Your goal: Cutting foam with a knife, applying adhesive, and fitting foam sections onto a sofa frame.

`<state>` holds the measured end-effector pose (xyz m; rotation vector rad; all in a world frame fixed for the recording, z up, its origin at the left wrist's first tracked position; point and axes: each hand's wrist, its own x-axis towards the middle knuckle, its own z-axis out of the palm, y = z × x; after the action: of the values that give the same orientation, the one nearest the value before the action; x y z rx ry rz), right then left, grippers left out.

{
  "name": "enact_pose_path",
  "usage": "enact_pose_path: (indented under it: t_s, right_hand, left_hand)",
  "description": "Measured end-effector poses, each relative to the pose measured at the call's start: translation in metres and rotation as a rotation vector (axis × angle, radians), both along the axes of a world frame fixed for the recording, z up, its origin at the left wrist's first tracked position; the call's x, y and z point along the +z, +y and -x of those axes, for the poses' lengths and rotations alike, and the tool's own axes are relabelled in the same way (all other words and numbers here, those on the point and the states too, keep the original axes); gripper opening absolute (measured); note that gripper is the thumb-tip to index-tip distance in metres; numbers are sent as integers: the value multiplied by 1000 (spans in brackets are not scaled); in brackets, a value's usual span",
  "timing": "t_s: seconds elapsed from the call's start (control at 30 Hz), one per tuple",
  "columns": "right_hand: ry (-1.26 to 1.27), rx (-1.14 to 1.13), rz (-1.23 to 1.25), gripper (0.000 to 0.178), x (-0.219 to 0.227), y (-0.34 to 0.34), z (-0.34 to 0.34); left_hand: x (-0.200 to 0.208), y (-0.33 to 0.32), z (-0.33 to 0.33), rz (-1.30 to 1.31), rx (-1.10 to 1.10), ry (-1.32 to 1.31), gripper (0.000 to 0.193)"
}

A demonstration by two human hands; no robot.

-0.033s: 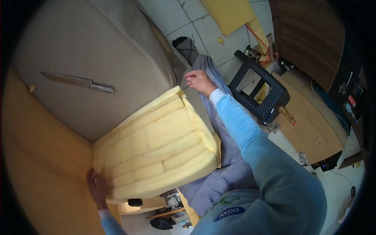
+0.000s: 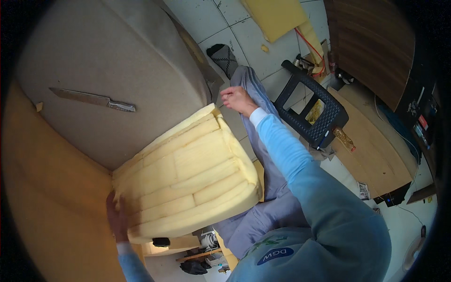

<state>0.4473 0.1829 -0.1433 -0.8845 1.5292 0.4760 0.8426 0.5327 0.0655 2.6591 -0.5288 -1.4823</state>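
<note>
A thick pale yellow foam cushion, built from glued strips, lies across the seat corner in front of me. My left hand is at its left end, against the tan side panel, with fingers stretched out along the foam edge. My right hand hovers above my grey-blue trouser leg, close to the cushion's far right corner but apart from it. Its fingers are curled in; whatever may be inside them is hidden. On the grey-brown fabric surface a kitchen knife with a patterned handle lies flat.
A black plastic stool stands right of my leg, beside a wooden board. Yellow foam sheets and a red cord lie on the tiled floor farther off. A dark wooden panel stands at the far right.
My left hand has slid slightly up along the foam's left end. The cushion's right end has shifted a little left. My right hand has moved slightly left.
</note>
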Motion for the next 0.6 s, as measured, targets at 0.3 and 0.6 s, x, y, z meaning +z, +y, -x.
enact_pose_path:
  t_s: [0.3,0.6]
  right_hand:
    - [-11,362,122,31,4,18,-17]
    - [99,280,-54,44,6,16,-17]
  left_hand:
    - [-177,-200,195,220,-247,527,60]
    - [-172,-218,254,131,-502,273,55]
